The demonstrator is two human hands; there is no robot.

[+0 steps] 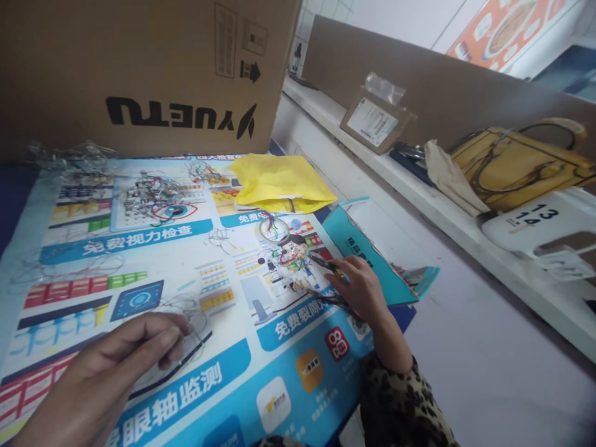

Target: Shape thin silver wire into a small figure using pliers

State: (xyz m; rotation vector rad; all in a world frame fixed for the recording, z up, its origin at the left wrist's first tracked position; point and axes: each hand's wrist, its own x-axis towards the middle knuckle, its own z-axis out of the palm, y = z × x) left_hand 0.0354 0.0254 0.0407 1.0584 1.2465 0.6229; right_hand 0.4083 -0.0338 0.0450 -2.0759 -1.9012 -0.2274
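Your right hand (365,292) is gripping one dark tool (323,262) over the table (186,273), probably rigid and best held by its handles; your left hand's (107,363) fingertips are nearly meeting beside a clear wire tangle (190,307), though I cannot tell whether they are pinching any. The wires are looking light, springy and snag-prone, best taken by a loose edge. One yellow bag (279,180) and one teal box (358,248) are lying nearby, the overlapping strands defying a count.

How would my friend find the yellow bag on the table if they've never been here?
Look for the huge cardboard box with big upside-down letters. By its bottom right corner, on the table, lies a flat, bright yellow bag. The other yellow one, the handbag on the ledge, is darker and has handles; this one shows none.
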